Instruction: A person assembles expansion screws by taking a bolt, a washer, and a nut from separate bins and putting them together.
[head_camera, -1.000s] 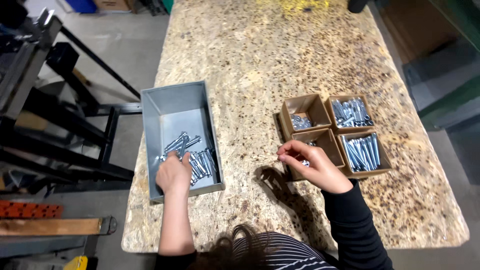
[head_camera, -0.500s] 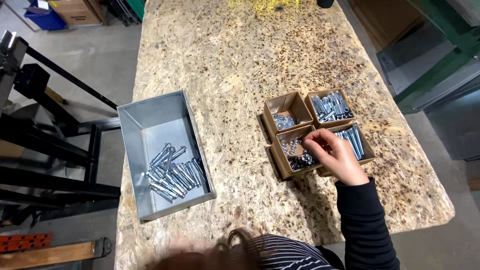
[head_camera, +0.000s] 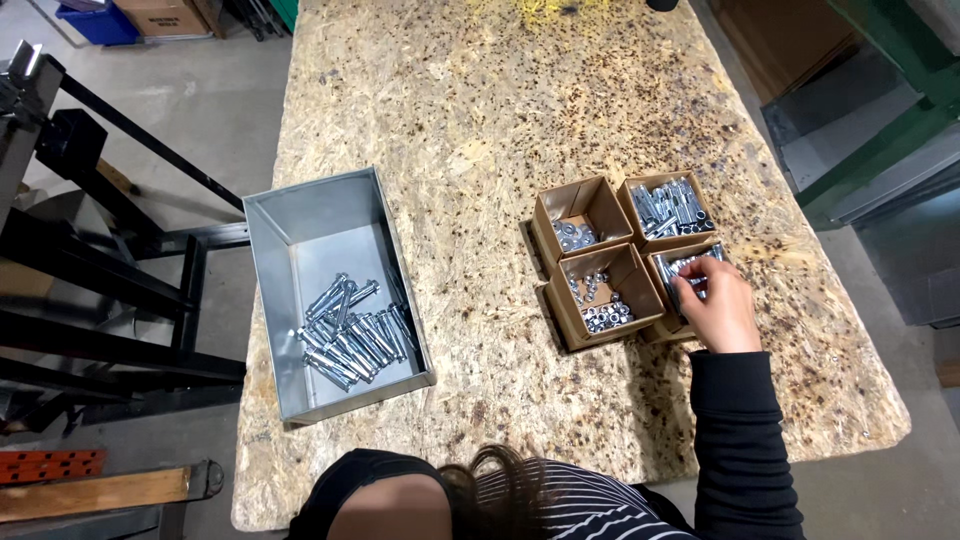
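Bolts (head_camera: 693, 275) fill the near-right cardboard box (head_camera: 662, 327), one of four small open boxes set in a tight square on the right part of the speckled chipboard table (head_camera: 480, 120). Only the head view shows the scene. The person's right hand (head_camera: 712, 305) is over that box, fingers (head_camera: 683, 292) curled down into it among the bolts; whether they actually pinch one cannot be told, since the hand covers the fingertips. The black sleeve (head_camera: 735, 430) runs back from the hand toward the bottom edge. The left hand is out of sight.

The far-right box (head_camera: 670, 208) holds more long silver bolts. The near-left box (head_camera: 598, 295) holds nuts, gathered mostly in its near corner, and the far-left box (head_camera: 578, 218) holds a small pile of washers or nuts, too small to tell apart.

Well to the left, near the table's left edge, a grey metal bin (head_camera: 320, 230) lies with a heap of assembled bolts (head_camera: 352, 332) in its near half. Dark metal racking (head_camera: 90, 250) stands on the floor beyond that edge.
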